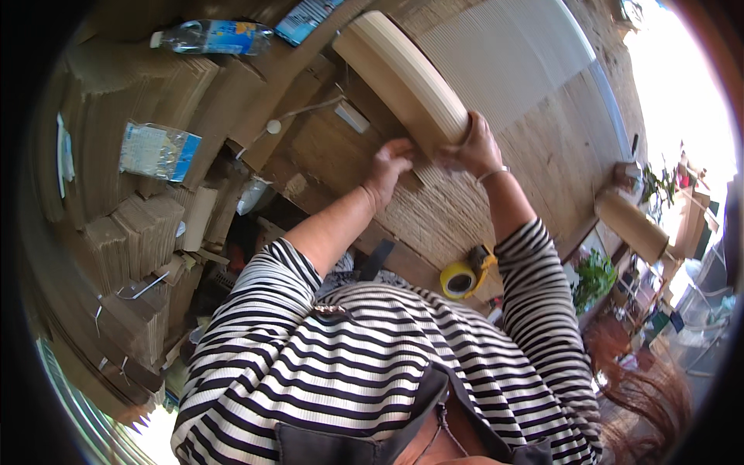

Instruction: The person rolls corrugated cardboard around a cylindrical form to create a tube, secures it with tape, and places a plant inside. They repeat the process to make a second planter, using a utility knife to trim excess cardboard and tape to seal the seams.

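Observation:
A long stack of brown cardboard pieces (401, 75) lies slantwise on the wooden tabletop (447, 209), its layered edges facing up to the right. At its near end is my right hand (476, 148), fingers over the layered edge and thumb on the flat side. My left hand (392, 168) is just left of that near end, fingers bent and apart, with nothing seen in it. Slight blur hides whether its fingertips touch the cardboard. Close to my body, a yellow tape roll (458, 280) sits in a tape dispenser (482, 258).
Bundled cardboard (145, 232) is piled along the left. A plastic bottle (212, 38) lies on cardboard at the top left. Ribbed translucent sheeting (500, 52) covers the table's far part. On the right are a brown roll (632, 226) and a green plant (596, 279).

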Tool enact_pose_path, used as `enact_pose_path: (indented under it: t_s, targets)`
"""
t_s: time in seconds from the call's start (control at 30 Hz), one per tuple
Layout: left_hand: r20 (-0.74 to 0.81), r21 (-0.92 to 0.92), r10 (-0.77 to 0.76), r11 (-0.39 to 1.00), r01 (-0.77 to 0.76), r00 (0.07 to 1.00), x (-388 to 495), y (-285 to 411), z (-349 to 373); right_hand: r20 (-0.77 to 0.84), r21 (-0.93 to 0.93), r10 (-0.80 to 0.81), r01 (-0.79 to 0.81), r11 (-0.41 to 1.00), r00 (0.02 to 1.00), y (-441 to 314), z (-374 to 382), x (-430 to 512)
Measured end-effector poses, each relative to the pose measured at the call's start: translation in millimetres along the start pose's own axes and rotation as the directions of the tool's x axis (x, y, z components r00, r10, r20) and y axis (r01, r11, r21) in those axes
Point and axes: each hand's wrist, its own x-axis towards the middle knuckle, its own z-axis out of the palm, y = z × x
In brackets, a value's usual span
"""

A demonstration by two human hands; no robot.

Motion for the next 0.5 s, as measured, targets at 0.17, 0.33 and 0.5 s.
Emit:
enact_pose_path:
  t_s: [0.17, 0.33, 0.5]
  targets:
    - [-0.197, 0.055, -0.118, 0.990, 0.131, 0.973, 11.7, -42.4, -11.8, 0.117, 0.173, -0.018, -0.002, 0.985, 0.993, 41.1, 5.5, 27.1]
    - [-0.307, 0.350, 0.074, 0.936, 0.040, 0.949, 22.8, -39.5, -3.5, 0.136, 0.147, -0.060, 0.039, 0.988, 0.989, 39.6, -2.1, 30.3]
    - [-0.121, 0.205, 0.106, 0.976, -0.079, 0.987, 15.8, -7.1, 17.2, 0.142, 0.147, -0.083, 0.062, 0.987, 0.986, 52.4, 3.1, 36.6]
